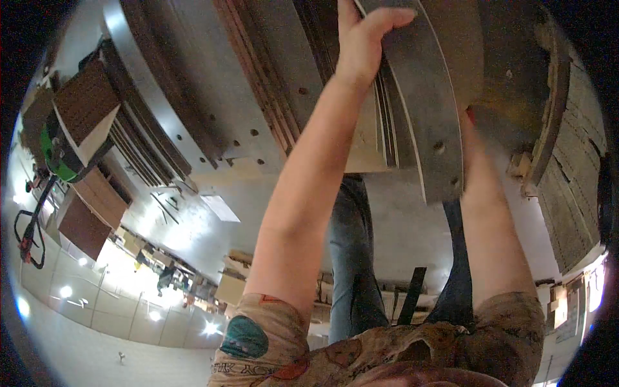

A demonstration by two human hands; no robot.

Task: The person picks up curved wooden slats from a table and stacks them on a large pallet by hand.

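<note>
**Head view: a long grey board lies between a person's two bare forearms**

The board is flat and narrow, with its long axis running from far to near, and its near end slants slightly to the right. That near end, marked by small round holes, points toward the person's body and jeans. The far end runs out of sight.

The left hand is the one plainly on the board, well toward the far part, at the left edge. Its thumb is stretched to the right across the grey face, apart from a finger that points far and leaves the view. Whether the other fingers curl beneath the board cannot be told.

The right forearm rises just beside the board's right edge, closer to the near end. The right hand is blurred or hidden where the arm meets that edge, by a small red spot, so its grip cannot be told, nor whether it touches.

To the left, a stack of brown strips lies near a wide grey panel, both also running far to near. Well to the right is a pile of slabs.
</note>
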